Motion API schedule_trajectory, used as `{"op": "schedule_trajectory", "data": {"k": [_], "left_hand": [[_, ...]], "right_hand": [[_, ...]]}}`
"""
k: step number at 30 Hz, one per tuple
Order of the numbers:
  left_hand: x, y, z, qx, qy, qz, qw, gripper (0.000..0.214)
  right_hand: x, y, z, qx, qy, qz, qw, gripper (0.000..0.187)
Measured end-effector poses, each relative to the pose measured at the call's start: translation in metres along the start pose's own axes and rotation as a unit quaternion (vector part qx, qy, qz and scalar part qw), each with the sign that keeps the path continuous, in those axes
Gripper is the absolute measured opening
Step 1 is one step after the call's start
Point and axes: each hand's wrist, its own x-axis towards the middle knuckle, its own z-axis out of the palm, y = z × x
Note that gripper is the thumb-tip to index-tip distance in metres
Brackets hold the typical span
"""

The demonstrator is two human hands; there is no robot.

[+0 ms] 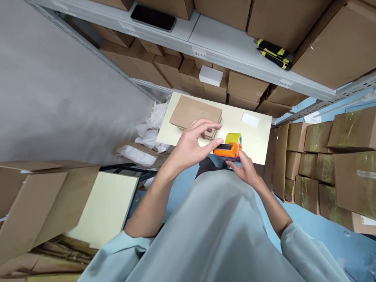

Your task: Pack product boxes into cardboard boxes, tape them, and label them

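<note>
My right hand (246,168) grips an orange tape dispenser (227,152) at its right end, above the near edge of a pale tabletop (182,137). A roll of yellow-green tape (233,138) sits on the dispenser's far side. My left hand (194,144) is open, fingers spread and slightly bent, its thumb tip right by the dispenser's left end. Whether the thumb touches it I cannot tell. A closed brown cardboard box (195,111) lies on the tabletop just beyond my left hand, partly hidden by my fingers.
A white label (250,120) lies on the tabletop's right part. A metal shelf (223,35) beyond holds boxes, a phone (153,17) and two utility knives (273,54). Stacked boxes (311,164) stand on the right. Crumpled white paper (154,127) and a large open carton (44,207) are on the left.
</note>
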Motion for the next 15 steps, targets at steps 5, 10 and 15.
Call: {"op": "schedule_trajectory", "data": {"k": [5, 10, 15], "left_hand": [[0.004, 0.006, -0.001, -0.027, -0.056, 0.019, 0.998, 0.020], [-0.005, 0.006, 0.004, -0.015, -0.015, 0.105, 0.994, 0.014], [-0.030, 0.012, 0.009, 0.040, 0.078, 0.166, 0.982, 0.007]], "right_hand": [[-0.002, -0.006, -0.021, -0.084, 0.007, -0.101, 0.991, 0.020], [0.000, -0.008, -0.034, -0.128, 0.024, -0.162, 0.978, 0.027], [0.002, -0.020, -0.043, -0.165, 0.025, -0.213, 0.963, 0.023]]}}
